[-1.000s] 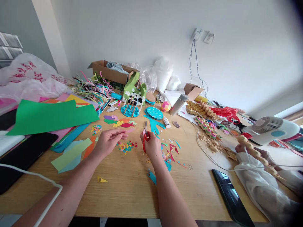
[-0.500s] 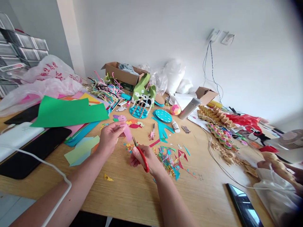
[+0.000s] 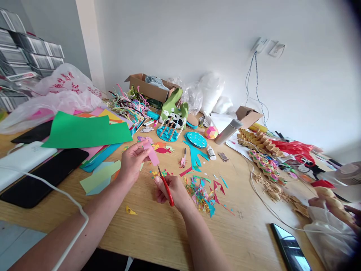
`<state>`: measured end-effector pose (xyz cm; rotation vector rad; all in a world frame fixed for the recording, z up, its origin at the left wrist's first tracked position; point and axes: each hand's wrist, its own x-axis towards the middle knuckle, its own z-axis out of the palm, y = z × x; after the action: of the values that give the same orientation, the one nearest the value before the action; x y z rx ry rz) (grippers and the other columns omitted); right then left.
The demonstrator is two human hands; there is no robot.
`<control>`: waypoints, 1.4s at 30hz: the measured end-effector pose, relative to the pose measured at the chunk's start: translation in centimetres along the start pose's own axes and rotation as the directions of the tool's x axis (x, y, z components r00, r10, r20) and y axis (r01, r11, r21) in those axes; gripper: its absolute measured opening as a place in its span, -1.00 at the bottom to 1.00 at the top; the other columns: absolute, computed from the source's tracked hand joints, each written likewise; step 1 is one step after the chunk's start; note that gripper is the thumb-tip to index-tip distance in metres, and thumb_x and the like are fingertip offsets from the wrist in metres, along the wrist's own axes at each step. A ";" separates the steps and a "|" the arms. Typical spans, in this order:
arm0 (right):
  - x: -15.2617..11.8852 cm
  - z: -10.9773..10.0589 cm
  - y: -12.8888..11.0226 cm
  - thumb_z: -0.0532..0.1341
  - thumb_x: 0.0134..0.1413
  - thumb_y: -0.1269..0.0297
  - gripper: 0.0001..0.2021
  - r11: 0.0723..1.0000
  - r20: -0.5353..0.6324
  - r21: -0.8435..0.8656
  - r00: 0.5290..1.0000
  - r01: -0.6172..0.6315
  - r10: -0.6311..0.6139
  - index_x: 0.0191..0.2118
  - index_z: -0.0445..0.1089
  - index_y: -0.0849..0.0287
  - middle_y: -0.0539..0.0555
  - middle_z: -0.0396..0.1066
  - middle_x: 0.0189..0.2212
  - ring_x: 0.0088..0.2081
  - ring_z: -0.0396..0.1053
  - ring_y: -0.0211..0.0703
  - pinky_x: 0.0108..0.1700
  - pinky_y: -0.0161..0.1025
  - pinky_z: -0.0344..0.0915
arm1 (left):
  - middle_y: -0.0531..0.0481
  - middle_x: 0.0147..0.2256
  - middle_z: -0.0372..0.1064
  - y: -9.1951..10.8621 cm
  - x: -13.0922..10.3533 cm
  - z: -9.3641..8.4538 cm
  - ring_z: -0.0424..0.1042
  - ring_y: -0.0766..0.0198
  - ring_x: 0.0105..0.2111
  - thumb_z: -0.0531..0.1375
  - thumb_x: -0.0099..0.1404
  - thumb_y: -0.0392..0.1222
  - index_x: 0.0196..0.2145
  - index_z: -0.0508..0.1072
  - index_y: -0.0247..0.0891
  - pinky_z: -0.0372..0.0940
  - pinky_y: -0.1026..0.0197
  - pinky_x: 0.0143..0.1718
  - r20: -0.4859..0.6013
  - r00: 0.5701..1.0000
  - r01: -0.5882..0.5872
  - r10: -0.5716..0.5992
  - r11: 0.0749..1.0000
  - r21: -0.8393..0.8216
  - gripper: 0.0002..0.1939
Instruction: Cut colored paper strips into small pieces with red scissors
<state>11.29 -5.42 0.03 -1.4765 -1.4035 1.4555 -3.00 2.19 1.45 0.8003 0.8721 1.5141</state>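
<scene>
Between the thumb and fingers of my left hand is a pink paper strip, slanting down to the right. My right hand is wrapped round red-handled scissors, whose dark blades point up at the strip's lower end. The blades look nearly closed. Small coloured paper dots lie behind the scissors. To the right of my right hand is a heap of paper scraps. Cut paper fish shapes lie beyond the hands.
Green paper tops a stack at the left, near a black tablet-like slab. A phone lies at the front right. A white cable crosses the right side. A grey bottle and cardboard box stand at the back.
The pink strip now shows a wider face, and the scissors have turned steeper with their blades closer together. The whole view has shifted slightly, moving the table things rightward.
</scene>
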 end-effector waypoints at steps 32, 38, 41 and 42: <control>0.3 0.1 -0.1 0.29 -0.15 -0.12 -0.53 0.997 0.010 0.057 0.999 -0.046 0.045 -0.61 0.24 0.23 -0.03 0.30 -0.76 -0.77 0.29 -0.29 -0.80 -0.46 0.10 | -0.07 -0.41 0.52 -0.8 -0.2 -0.1 0.50 0.19 -0.40 0.36 -0.05 -0.15 -0.03 0.43 -0.37 0.39 0.20 -0.36 0.110 0.994 0.009 -0.016 0.998 0.063 -0.41; 0.1 0.2 -0.5 0.32 -0.19 -0.11 -0.53 0.992 0.003 0.053 0.993 -0.119 0.119 -0.62 0.21 0.21 -0.05 0.30 -0.78 -0.78 0.29 -0.30 -0.80 -0.49 0.10 | -0.09 -0.41 0.52 -0.8 -0.2 -0.1 0.50 0.17 -0.41 0.35 -0.06 -0.13 -0.02 0.42 -0.38 0.39 0.15 -0.35 0.092 0.996 0.011 -0.017 0.997 0.072 -0.39; 0.2 0.2 -0.3 0.31 -0.19 -0.13 -0.53 0.992 0.002 0.062 0.994 -0.110 0.110 -0.61 0.22 0.21 -0.04 0.30 -0.78 -0.78 0.30 -0.27 -0.80 -0.46 0.15 | -0.08 -0.43 0.51 -0.9 -0.2 -0.1 0.49 0.16 -0.41 0.34 -0.05 -0.13 -0.01 0.41 -0.37 0.39 0.16 -0.37 0.101 0.994 0.022 -0.030 0.996 0.084 -0.38; 0.3 0.2 -0.2 0.30 -0.19 -0.13 -0.53 0.993 0.003 0.067 0.995 -0.099 0.099 -0.60 0.23 0.21 -0.04 0.30 -0.77 -0.78 0.30 -0.26 -0.80 -0.45 0.16 | -0.08 -0.43 0.51 -0.9 -0.2 -0.1 0.49 0.16 -0.42 0.33 -0.05 -0.13 0.00 0.41 -0.37 0.39 0.16 -0.38 0.105 0.994 0.026 -0.035 0.996 0.090 -0.38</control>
<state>10.99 -5.13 0.10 -1.5224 -1.2843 1.5480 -2.62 2.03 0.63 0.9200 0.8733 1.4006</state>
